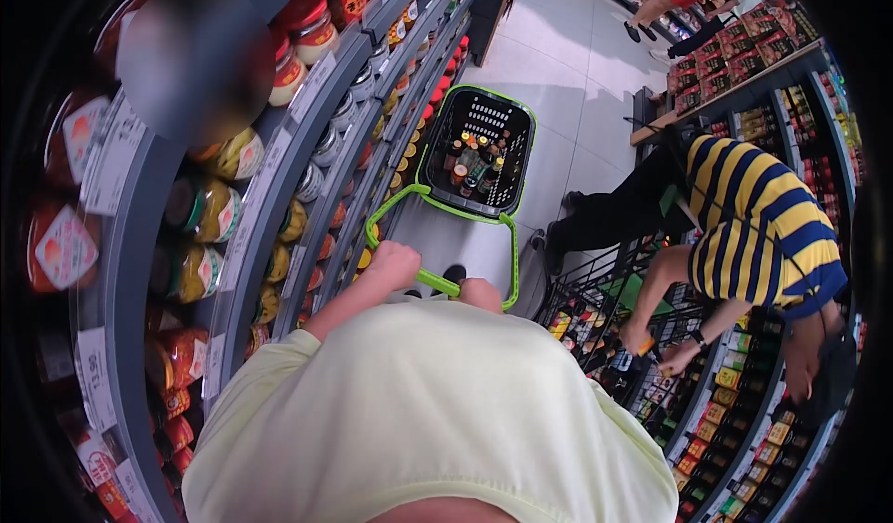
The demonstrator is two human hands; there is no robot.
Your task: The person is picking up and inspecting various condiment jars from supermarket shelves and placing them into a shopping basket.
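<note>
My left hand is wrapped around the bright green handle of a black rolling shopping basket. My right hand is closed on the same handle a little farther right, partly hidden behind my pale shirt. Ahead of me on the floor stands the basket, green-rimmed with slotted walls. Several dark bottles and jars with coloured caps lie grouped in it; their labels are too small to read.
Shelves of jars with price tags run close along my left. At right, a person in a striped shirt leans over a black wire cart beside bottle shelves. Red packages and other people's legs are farther off.
</note>
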